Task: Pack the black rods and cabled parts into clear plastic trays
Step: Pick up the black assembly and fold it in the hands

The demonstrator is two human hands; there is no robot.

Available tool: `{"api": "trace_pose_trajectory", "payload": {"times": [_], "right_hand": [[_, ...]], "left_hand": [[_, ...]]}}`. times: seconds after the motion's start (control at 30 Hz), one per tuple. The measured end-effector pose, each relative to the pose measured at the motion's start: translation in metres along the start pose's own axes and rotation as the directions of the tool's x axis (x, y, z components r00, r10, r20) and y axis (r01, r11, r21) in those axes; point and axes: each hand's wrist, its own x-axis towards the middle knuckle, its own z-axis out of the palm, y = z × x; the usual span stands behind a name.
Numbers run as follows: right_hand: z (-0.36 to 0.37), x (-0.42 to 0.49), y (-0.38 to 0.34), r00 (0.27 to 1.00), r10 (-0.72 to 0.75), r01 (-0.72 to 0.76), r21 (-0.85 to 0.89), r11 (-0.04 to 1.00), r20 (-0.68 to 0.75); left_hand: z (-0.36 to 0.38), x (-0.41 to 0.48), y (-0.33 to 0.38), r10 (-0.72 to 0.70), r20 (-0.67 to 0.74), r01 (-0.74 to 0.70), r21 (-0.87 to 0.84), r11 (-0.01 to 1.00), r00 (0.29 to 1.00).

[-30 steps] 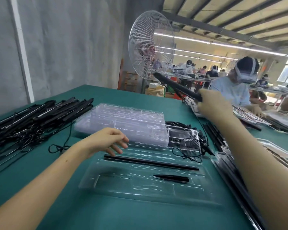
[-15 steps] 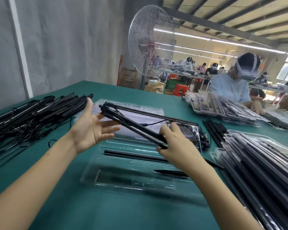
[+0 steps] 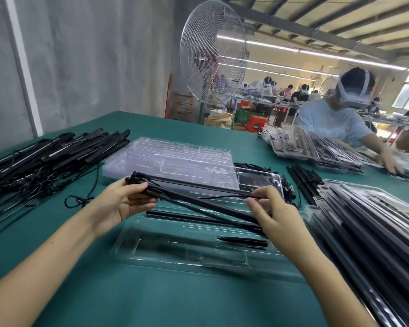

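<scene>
Two black rods joined by a thin cable [image 3: 198, 198] hang in the air above a clear plastic tray [image 3: 151, 251] on the green table. My left hand [image 3: 123, 204] grips the rods' joined left end. My right hand [image 3: 272, 211] holds the right ends, its fingers pinching the upper rod and cable. The rods spread apart toward the right. Inside the tray lie one long black rod [image 3: 182, 214] and a short black pointed piece [image 3: 242, 240].
A heap of black cabled rods [image 3: 52, 159] lies at the left. A stack of clear trays [image 3: 175, 161] sits behind my hands. Filled trays [image 3: 368, 223] are piled at the right. Another person [image 3: 335, 123] works across the table; a standing fan [image 3: 213, 55] is behind.
My left hand has closed on the rods' left end, which it was only reaching for half a second ago. The rods came down lower over the tray.
</scene>
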Motion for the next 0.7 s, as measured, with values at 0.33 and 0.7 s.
{"api": "trace_pose_trajectory", "payload": {"times": [0.33,0.7], "right_hand": [[-0.032,-0.004,0.037,0.934,0.345,-0.299,0.321,0.899,-0.097],[-0.037,-0.013,0.022,0.973,0.142,-0.053,0.422,0.905,-0.183]], "left_hand": [[-0.003,0.0,-0.012,0.006,0.031,-0.005,-0.041,0.999,0.999],[0.003,-0.002,-0.017,0.045,0.027,-0.042,-0.095,0.995,0.999]]}}
